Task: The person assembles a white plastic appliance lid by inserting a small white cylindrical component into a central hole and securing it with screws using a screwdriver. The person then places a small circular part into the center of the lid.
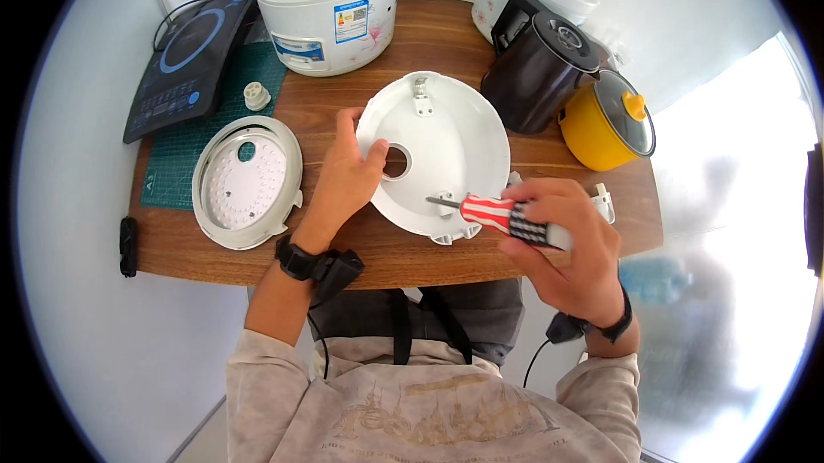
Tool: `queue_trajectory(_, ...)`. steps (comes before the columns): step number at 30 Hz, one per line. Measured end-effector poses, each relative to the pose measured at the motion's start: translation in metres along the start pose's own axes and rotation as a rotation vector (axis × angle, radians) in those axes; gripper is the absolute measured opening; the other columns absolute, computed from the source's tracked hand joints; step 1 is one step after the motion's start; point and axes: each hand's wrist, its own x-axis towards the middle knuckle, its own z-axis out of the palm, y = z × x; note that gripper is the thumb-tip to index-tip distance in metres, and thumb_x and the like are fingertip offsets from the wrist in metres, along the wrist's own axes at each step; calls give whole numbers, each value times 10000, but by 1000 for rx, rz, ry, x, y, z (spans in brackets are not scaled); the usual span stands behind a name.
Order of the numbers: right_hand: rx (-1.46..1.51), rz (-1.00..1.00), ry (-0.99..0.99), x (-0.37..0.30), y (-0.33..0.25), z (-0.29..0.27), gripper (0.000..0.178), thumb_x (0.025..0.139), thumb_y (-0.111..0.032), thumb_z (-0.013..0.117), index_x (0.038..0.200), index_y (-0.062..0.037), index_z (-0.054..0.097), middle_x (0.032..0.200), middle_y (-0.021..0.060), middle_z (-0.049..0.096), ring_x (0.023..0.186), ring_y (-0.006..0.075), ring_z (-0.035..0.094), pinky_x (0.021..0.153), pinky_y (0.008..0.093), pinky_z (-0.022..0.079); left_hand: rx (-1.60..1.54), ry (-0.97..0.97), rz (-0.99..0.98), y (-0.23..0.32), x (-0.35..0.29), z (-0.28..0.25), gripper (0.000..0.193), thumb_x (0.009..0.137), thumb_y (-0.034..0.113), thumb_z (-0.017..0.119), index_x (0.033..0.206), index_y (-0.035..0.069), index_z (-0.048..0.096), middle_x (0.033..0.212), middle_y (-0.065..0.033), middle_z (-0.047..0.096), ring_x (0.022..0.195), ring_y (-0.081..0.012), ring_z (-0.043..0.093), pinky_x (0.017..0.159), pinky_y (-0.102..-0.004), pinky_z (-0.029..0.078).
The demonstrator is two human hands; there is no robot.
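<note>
A white round rice cooker lid shell (451, 150), hollow side up, lies on the table in front of me. My left hand (348, 167) grips its left rim, the thumb on the inner face beside a round hole. Closed around a screwdriver (506, 216) with a red, white and black handle, my right hand (566, 244) is over the shell's lower right. The short metal shaft points left, near a small white bracket (445, 203) inside the shell; whether the tip touches it I cannot tell. Another metal bracket (421, 94) sits at the far inner edge.
Left lie a round inner lid (249, 205), a small white cap (256, 96), a green cutting mat (172, 180) and a black induction cooker (184, 68). Behind stands a white rice cooker body (330, 30). At right are a dark kettle (536, 77), a yellow pot (601, 128) and a white part (604, 203).
</note>
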Motion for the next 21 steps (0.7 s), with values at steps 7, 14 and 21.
queue_trajectory(7, -129, 114, 78, -17, 2, -15, 341, 779, -13, 803, 1035, -25, 578, 1038, 168, 675, 887, 283, 678, 753, 324, 554, -13, 20, -8, 1, -1, 0, 450, 939, 102, 595, 1321, -15, 388, 962, -158, 649, 794, -210, 646, 720, -350, 552)
queue_trajectory(14, -151, 169, 32, -23, 14, -10, 327, 798, -10, 785, 1049, -11, 576, 1040, 170, 668, 906, 302, 678, 773, 342, 556, 7, -23, -52, 7, -2, -2, 459, 937, 154, 607, 1316, -17, 412, 924, -123, 687, 780, -165, 668, 703, -327, 547)
queue_trajectory(21, -144, 155, 49, -22, 17, -7, 328, 805, -16, 784, 1057, -5, 575, 1051, 171, 668, 911, 297, 678, 776, 345, 558, 15, -37, -91, 13, -3, -5, 470, 942, 190, 588, 1328, -23, 423, 984, -154, 711, 835, -200, 696, 772, -330, 543)
